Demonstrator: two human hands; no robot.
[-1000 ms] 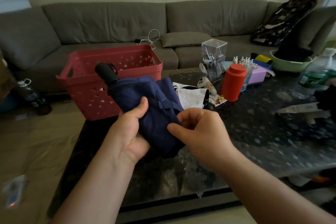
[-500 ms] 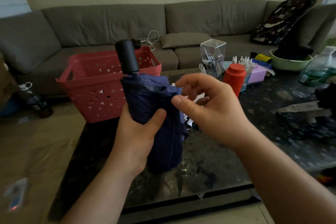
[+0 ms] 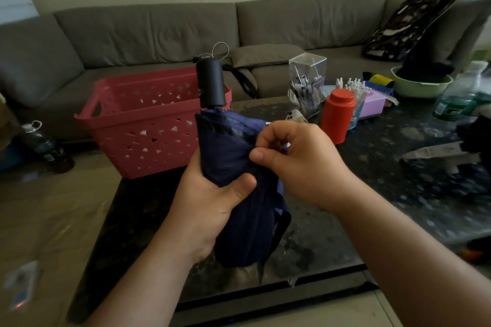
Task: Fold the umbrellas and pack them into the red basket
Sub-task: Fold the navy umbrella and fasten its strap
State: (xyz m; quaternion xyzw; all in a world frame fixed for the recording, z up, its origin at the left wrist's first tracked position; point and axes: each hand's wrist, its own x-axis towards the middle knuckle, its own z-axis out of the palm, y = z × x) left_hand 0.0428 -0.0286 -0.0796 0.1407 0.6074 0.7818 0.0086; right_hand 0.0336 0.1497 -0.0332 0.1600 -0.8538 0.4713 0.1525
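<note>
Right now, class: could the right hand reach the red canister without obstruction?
Probably yes. The red canister stands just beyond the right hand with nothing between them, but the fingers pinch the umbrella and must let go first.

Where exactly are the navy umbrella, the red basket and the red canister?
navy umbrella point(image 3: 225, 146), head view, on its folded canopy fabric.
red basket point(image 3: 148, 138), head view, on its perforated front wall.
red canister point(image 3: 337, 118), head view, on its body.

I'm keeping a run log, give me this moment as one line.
left hand: grips umbrella, handle up | right hand: pinches its cloth | basket: behind, no umbrella seen inside | step: folding
</note>
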